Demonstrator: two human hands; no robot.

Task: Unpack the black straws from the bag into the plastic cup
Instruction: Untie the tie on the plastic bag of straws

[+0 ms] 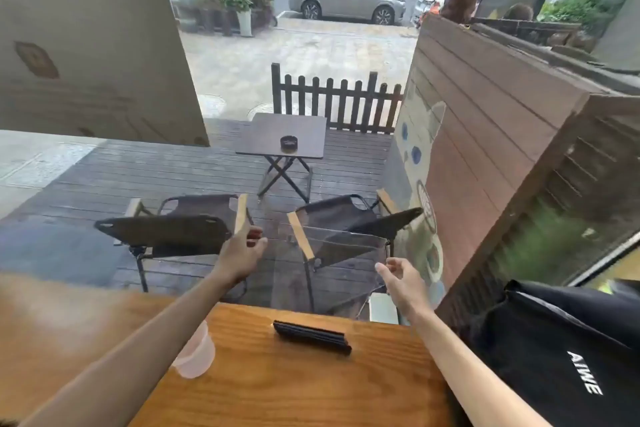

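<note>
Step in hand, my read: bag just emptied and held up clear, straws out on the table, none in the cup yet.

Both hands are raised past the table's far edge with a clear bag [341,253] stretched between them. Right hand [398,276] pinches the bag's corner at about 3 o'clock of the bag. Left hand [244,253] sits at its 9 o'clock, fingers curled; whether it actually grips the film I cannot tell (transparent plastic, edge lost against the chairs).

Black straws [311,336] lie as a tight bundle flat on the wooden table [311,392], near the far edge, at 6 o'clock below the bag. Long axis runs roughly 10-to-4 o'clock, near end pointing lower right. Ends look alike, so no head or tail.

Plastic cup [195,354] is at 9 o'clock of the bundle, near but apart, partly behind the left forearm; appears tilted.

Next: drop the bag, grip the bundle round its middle, turn it vertical, lower it into the cup. The cup likely needs steadying first.
</note>
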